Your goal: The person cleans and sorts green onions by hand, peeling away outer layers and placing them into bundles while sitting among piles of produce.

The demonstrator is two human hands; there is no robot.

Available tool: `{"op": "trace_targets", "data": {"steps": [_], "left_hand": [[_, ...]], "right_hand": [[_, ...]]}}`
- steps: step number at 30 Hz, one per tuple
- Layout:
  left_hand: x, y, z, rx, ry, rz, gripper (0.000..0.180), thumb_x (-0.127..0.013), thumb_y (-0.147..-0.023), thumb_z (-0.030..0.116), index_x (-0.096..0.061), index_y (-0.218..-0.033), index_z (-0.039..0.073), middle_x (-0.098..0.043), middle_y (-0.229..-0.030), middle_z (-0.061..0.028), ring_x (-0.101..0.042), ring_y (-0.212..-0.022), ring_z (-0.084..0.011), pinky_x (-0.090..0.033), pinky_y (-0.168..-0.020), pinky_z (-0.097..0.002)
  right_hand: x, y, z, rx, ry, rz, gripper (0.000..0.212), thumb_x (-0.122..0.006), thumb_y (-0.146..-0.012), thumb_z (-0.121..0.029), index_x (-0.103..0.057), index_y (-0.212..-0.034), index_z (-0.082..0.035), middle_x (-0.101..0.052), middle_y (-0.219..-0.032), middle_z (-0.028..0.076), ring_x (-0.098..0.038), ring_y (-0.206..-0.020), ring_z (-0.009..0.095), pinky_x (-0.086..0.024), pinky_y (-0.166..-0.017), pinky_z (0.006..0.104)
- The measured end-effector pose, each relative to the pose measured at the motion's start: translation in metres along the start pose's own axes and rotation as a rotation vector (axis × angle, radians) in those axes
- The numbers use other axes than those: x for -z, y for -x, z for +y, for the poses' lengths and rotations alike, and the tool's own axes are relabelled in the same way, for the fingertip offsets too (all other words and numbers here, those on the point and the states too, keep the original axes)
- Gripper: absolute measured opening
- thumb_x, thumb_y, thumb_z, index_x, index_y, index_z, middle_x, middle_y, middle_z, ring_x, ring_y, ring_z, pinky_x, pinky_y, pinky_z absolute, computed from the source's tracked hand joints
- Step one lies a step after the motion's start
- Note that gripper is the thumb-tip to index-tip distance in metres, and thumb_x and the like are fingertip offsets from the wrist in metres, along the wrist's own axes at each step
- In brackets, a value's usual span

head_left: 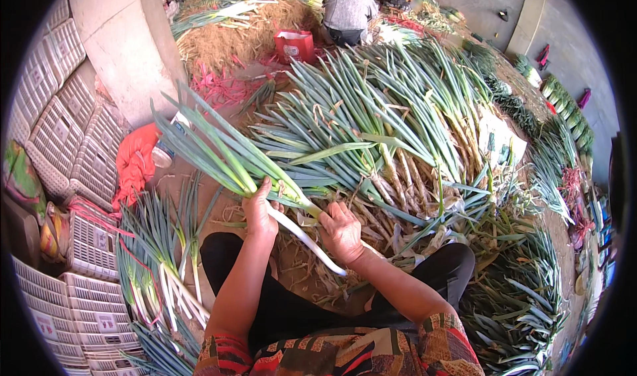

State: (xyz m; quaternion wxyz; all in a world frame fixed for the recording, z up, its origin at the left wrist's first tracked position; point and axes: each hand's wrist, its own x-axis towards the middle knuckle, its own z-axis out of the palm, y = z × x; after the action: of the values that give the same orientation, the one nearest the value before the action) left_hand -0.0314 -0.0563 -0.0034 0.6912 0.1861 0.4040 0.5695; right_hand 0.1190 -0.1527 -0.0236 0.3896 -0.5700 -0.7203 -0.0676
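Note:
My left hand [261,211] is wrapped round long green onions, whose green leaves [206,137] fan out to the upper left. One bare white stem [305,239] runs from that hand down to the right, above my lap. My right hand [342,230] is closed on the lower part of a second green onion [292,193]; its fingers hide most of that stem's end. Just beyond my hands lies a big heap of green onions [371,104], with brown, unpeeled stems [408,177] toward the near right. Loose peeled skins [424,233] are scattered before my knees.
To my left lie green onions with clean white stems [174,290], beside stacked plastic crates [99,310]. A pillar [126,51] and an orange-red cloth [136,160] stand farther left. Leaves [517,296] pile up at right. A red bag [294,46] and a seated person [350,11] are beyond.

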Motion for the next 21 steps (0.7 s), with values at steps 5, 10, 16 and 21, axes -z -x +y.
{"op": "trace_targets", "data": {"steps": [5, 10, 16, 21], "left_hand": [[0.006, -0.006, -0.005, 0.065, 0.057, 0.034, 0.022, -0.065, -0.079, 0.022, -0.055, -0.097, 0.014, -0.051, -0.079, 0.0009, -0.040, -0.057, -0.0115, -0.031, -0.049, -0.0273], [0.025, -0.021, 0.002, 0.027, 0.097, 0.028, 0.027, -0.062, -0.081, 0.022, -0.052, -0.105, 0.014, -0.052, -0.075, 0.0037, -0.038, -0.051, -0.0109, -0.030, -0.048, -0.0259], [0.034, -0.016, 0.029, -0.121, 0.107, 0.082, 0.034, -0.069, -0.075, 0.030, -0.050, -0.099, 0.015, -0.054, -0.077, 0.0008, -0.041, -0.054, -0.0108, -0.032, -0.054, -0.0273], [0.031, -0.023, 0.041, -0.232, 0.152, 0.071, 0.028, -0.068, -0.077, 0.028, -0.051, -0.097, 0.014, -0.054, -0.076, 0.0003, -0.039, -0.052, -0.0098, -0.033, -0.053, -0.0275]], "right_hand": [[0.010, 0.003, 0.004, 0.226, 0.001, -0.045, 0.013, -0.058, -0.063, -0.007, -0.056, -0.076, -0.010, -0.048, -0.076, 0.003, -0.049, -0.078, 0.021, -0.039, -0.062, 0.0302], [0.025, 0.011, 0.003, 0.385, -0.159, -0.291, 0.014, -0.058, -0.062, -0.006, -0.055, -0.076, -0.010, -0.054, -0.081, 0.003, -0.053, -0.077, 0.022, -0.045, -0.066, 0.0331], [0.061, 0.043, 0.113, 0.109, 0.510, -0.864, 0.015, -0.056, -0.066, -0.005, -0.061, -0.081, -0.008, -0.057, -0.083, 0.011, -0.058, -0.071, 0.026, -0.047, -0.056, 0.0358], [0.164, 0.082, 0.230, -0.247, 0.673, -0.711, 0.016, -0.057, -0.065, 0.000, -0.063, -0.078, -0.008, -0.061, -0.085, 0.013, -0.061, -0.086, 0.030, -0.049, -0.071, 0.0402]]}}
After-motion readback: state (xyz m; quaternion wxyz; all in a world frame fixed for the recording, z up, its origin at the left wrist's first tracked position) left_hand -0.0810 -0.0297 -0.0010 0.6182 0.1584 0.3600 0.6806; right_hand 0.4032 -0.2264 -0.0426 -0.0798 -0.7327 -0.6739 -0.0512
